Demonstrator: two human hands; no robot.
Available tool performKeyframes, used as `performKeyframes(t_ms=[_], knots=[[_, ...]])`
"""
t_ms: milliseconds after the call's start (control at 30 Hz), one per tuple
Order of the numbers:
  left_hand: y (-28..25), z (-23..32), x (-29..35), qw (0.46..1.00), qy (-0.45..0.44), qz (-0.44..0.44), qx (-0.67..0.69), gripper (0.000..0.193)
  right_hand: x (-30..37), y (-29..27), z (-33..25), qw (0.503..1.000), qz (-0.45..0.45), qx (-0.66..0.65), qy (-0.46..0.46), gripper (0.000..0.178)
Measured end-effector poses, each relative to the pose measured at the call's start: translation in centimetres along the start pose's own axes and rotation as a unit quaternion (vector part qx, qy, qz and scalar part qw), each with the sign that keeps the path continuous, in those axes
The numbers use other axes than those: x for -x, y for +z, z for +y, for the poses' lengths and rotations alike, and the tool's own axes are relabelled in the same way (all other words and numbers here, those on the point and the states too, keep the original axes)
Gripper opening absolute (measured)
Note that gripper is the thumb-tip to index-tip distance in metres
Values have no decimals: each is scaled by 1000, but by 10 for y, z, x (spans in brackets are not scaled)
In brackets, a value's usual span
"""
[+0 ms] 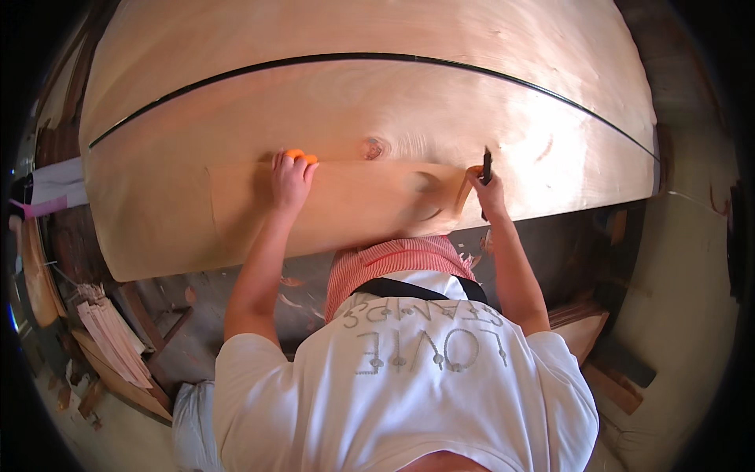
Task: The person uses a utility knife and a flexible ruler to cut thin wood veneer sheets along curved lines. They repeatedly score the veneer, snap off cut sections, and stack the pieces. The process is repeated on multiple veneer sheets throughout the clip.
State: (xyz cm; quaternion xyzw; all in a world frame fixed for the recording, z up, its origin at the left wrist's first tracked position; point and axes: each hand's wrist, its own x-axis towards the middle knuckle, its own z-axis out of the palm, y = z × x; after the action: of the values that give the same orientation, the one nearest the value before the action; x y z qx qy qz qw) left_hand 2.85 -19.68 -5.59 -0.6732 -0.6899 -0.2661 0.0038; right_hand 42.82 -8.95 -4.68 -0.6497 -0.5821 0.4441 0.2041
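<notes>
A long, thin piece of wood veneer (338,200) lies across the near part of a large wood sheet (314,102). At its far edge, left of the middle, is my left hand (292,182), its fingers closed on that edge. Orange finger covers (300,156) sit on the left fingertips. By the piece's right end my right hand (491,197) is closed round a black utility knife (487,164) that points away from me. Another bit of orange shows at the right fingers. The veneer's right end bends up a little beside that hand. Its underside is hidden.
A thin black strip (370,57) runs in a curve across the sheet. A stack of veneer strips (114,334) lies low on the left, near boards. Wood scraps (617,385) lie at lower right. Part of another person in pink and white (51,193) shows at the left edge.
</notes>
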Motion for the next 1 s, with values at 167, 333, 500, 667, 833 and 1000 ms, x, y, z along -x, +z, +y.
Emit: performKeyframes(t_ms=[167, 333, 500, 667, 833, 1000], knots=[[28, 4, -24, 996, -64, 56, -38, 21, -61, -2, -37, 984, 79, 118, -109, 25], [42, 29, -9, 987, -139, 53, -67, 39, -56, 9, -78, 970, -132, 200, -47, 39], [44, 41, 1, 975, -196, 3, -104, 45, 3, 82, -107, 898, -350, 250, -98, 53], [50, 35, 6, 976, -205, 28, -74, 43, 6, 146, -119, 859, -384, 270, -204, 60], [49, 34, 6, 978, -187, 5, -93, 41, 8, 171, -106, 820, -356, 375, -243, 62], [42, 45, -1, 972, -216, 30, -90, 49, 6, 146, -61, 791, -345, 424, -274, 53]])
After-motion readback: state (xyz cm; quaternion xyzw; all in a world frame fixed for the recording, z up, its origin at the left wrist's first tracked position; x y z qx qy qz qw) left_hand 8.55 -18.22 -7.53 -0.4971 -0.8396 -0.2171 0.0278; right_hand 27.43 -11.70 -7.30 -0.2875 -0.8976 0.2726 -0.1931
